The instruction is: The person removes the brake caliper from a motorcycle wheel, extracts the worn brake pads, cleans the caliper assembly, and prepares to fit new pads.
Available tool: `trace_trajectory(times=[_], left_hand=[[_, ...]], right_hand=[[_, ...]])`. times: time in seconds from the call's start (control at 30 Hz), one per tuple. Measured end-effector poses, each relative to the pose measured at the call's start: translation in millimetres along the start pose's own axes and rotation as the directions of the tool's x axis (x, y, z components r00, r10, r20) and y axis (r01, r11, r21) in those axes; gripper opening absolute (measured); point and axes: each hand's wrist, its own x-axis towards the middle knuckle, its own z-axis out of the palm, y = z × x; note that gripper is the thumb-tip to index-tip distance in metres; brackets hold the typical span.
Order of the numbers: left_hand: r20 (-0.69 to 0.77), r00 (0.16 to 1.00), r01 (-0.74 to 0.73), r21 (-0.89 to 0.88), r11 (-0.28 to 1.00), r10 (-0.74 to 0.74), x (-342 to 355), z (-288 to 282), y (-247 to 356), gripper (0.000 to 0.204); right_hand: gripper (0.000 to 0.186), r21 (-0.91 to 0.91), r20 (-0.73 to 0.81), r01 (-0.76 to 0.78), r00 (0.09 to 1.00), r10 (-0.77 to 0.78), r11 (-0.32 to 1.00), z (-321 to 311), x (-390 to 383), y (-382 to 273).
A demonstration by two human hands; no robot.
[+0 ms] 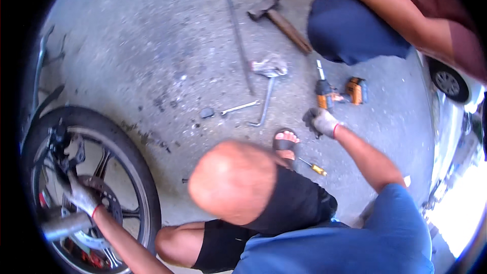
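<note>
My left hand [78,193], in a pale glove, reaches into the motorcycle wheel [143,187] at left, its fingers closed on a black part [60,147] beside the brake disc [106,190]. My gloved right hand [322,121] is low over the concrete floor, fingers curled on something dark that I cannot make out, just below an orange-and-black impact tool [324,94]. A yellow-handled screwdriver [317,167] lies below that hand. A wrench [238,107], a bent steel bar [265,104], a crumpled glove [269,67] and a hammer [281,25] lie on the floor ahead.
Another person's bare arm [375,5] and dark-clad knee [355,30] occupy the upper right. A long rod [236,30] lies lengthwise on the floor. A second orange-and-black tool [357,90] lies by the impact tool. A white car's wheel [448,81] stands at far right.
</note>
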Motion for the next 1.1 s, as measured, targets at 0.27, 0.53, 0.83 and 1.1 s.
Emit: trace_trajectory(times=[0.27,0.53,0.83,1.1], left_hand=[[0.038,0.998,-0.055,-0.033,0.998,0.056,-11.3,9.9,42.6,0.052],[0.084,0.996,-0.014,-0.101,0.995,0.023,-20.4,1.4,16.3,0.053],[0.106,0.992,-0.070,-0.047,0.996,0.075,-65.4,-7.4,40.5,0.047],[0.716,0.691,-0.367,0.232,0.901,0.098,-217.5,59.8,57.2,0.037]], right_hand=[[0.021,-0.134,0.213,-0.357,0.901,0.379,0.924,84.6,-22.5,173.3],[0.031,-0.391,0.111,-0.222,0.952,0.285,0.893,95.8,5.8,144.8],[0.034,-0.486,-0.383,0.494,0.621,-0.684,0.721,42.0,62.4,-48.3],[0.026,-0.801,-0.225,0.327,0.612,-0.758,0.502,31.5,134.4,-148.3]])
